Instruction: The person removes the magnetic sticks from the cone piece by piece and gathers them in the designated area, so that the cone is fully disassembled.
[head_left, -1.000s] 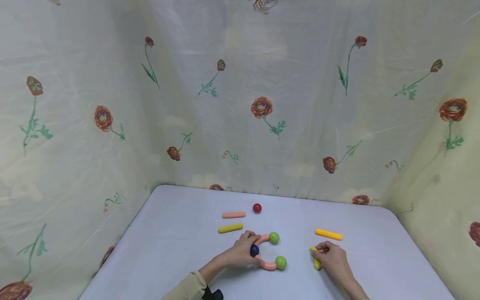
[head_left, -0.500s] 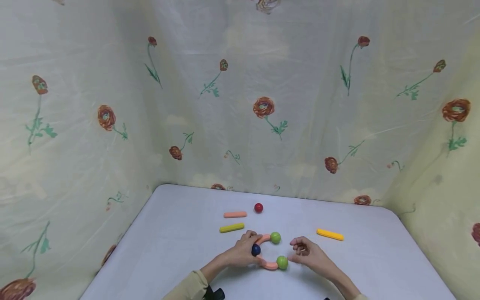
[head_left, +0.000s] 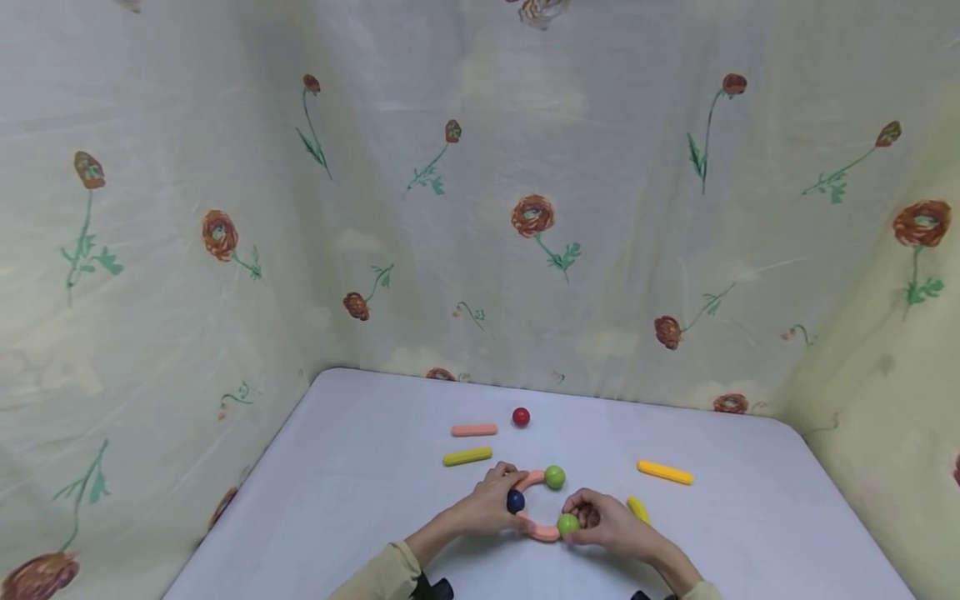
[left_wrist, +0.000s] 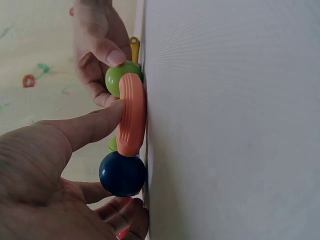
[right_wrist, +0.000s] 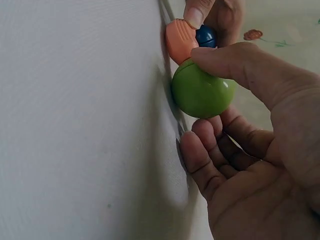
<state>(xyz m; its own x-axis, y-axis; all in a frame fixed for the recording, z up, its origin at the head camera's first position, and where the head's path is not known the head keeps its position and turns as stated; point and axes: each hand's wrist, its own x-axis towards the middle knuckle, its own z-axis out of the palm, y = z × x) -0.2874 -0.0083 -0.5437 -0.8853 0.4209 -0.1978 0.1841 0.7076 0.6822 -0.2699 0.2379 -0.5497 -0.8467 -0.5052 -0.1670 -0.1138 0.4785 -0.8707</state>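
On the white table, a navy ball (head_left: 515, 501) joins two curved salmon-pink sticks (head_left: 545, 533), which look like magnetic building pieces. A green ball (head_left: 555, 477) caps the far stick, and another green ball (head_left: 567, 524) caps the near one. My left hand (head_left: 480, 507) grips this C-shaped chain around the navy ball; in the left wrist view its thumb presses on the ribbed near stick (left_wrist: 132, 115). With thumb and fingers, my right hand (head_left: 611, 527) pinches the near green ball, seen large in the right wrist view (right_wrist: 202, 90).
Just beyond my right hand lies a short yellow stick (head_left: 638, 509), partly hidden. A straight orange-yellow stick (head_left: 664, 472) is farther back. Behind my left hand are a yellow-green stick (head_left: 467, 457), a straight pink stick (head_left: 474, 430) and a red ball (head_left: 521, 417). A floral curtain (head_left: 480, 250) surrounds the table.
My right hand has let go of the short yellow stick and moved left to the near green ball, which it now pinches. My left hand keeps its hold on the chain.
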